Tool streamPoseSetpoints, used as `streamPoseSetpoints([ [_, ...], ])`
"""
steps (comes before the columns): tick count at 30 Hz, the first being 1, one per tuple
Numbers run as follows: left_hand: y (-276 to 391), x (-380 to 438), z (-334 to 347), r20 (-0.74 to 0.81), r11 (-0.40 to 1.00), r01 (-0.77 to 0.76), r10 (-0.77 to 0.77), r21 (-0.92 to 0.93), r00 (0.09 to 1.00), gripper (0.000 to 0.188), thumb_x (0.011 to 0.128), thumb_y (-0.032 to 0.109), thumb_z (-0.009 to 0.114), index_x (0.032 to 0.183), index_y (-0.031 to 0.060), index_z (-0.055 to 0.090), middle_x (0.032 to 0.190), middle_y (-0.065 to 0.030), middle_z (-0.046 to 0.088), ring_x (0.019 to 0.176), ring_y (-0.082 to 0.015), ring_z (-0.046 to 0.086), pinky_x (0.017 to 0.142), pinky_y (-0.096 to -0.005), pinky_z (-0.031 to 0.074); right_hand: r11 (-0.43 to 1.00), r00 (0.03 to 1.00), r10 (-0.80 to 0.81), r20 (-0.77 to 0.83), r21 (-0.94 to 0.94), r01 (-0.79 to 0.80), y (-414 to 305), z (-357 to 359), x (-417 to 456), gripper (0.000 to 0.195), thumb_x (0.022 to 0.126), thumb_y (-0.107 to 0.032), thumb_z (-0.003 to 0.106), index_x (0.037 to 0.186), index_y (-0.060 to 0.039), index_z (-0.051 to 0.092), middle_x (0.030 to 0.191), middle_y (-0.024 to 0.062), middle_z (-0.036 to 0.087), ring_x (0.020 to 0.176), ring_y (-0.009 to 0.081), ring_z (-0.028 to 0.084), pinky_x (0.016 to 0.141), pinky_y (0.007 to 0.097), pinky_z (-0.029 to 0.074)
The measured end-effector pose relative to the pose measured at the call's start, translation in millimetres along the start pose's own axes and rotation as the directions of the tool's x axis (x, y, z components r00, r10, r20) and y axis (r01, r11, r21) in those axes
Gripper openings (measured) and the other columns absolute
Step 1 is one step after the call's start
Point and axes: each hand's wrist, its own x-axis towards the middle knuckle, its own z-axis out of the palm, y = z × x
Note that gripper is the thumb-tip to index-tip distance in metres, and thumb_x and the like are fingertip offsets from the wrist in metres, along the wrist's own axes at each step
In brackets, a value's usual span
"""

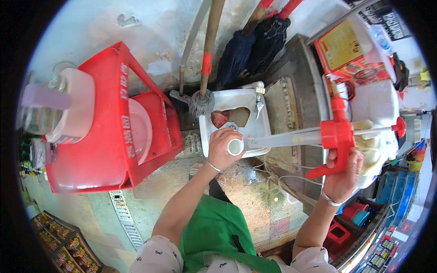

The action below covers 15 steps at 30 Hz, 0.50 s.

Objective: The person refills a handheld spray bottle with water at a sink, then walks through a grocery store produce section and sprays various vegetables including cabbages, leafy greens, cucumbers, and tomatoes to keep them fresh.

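My left hand (221,146) is wrapped around a white hollow cylinder (235,147), whose round open end faces up, over the near rim of a white mop sink (256,134). In my right hand (341,177) is the red pistol grip of a hand pump or similar gun-shaped tool (338,136). Its long translucent barrel (286,140) points left, the tip close beside the white cylinder; whether they touch I cannot tell. A rod with a red knob (399,127) sticks out behind. Inside the sink are a red cloth-like item (219,118) and a drain opening (233,126).
A metal tap (259,102) overhangs the sink's right side. A mop (202,105) leans at its back left corner. To the left stands a red plastic stand (102,136) holding a pink basin (139,131). A loose hose (273,179) lies along the grey counter side (309,102) at right.
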Motion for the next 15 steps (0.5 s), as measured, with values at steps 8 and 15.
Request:
streamPoseSetpoints([
  [8, 62, 12, -23, -0.050, 0.997, -0.044, 0.041, -0.061, 0.998, 0.039, 0.054, 0.018, 0.079, 0.088, 0.0139, 0.060, 0.094, -0.0007, 0.064, 0.099, -0.0229, 0.056, 0.087, -0.0397, 0.036, 0.954, 0.989, 0.029, 0.147, 0.291, -0.071, -123, 10, -12, 0.016, 0.095, -0.019, 0.049, 0.105, -0.0068, 0.052, 0.092, 0.0159, 0.056, 0.075, 0.0226, 0.054, 0.057, 0.0259, 0.042],
  [15, 130, 31, -61, -0.017, 0.990, -0.109, 0.108, -0.092, 0.994, 0.043, 0.053, 0.014, 0.078, 0.093, 0.0144, 0.060, 0.098, -0.0015, 0.063, 0.102, -0.0243, 0.055, 0.088, -0.0400, 0.037, 0.974, 0.993, 0.001, 0.117, 0.227, -0.028, -142, 20, -11, 0.017, 0.094, -0.020, 0.051, 0.102, -0.0048, 0.053, 0.097, 0.0136, 0.055, 0.076, 0.0214, 0.054, 0.059, 0.0269, 0.043],
])
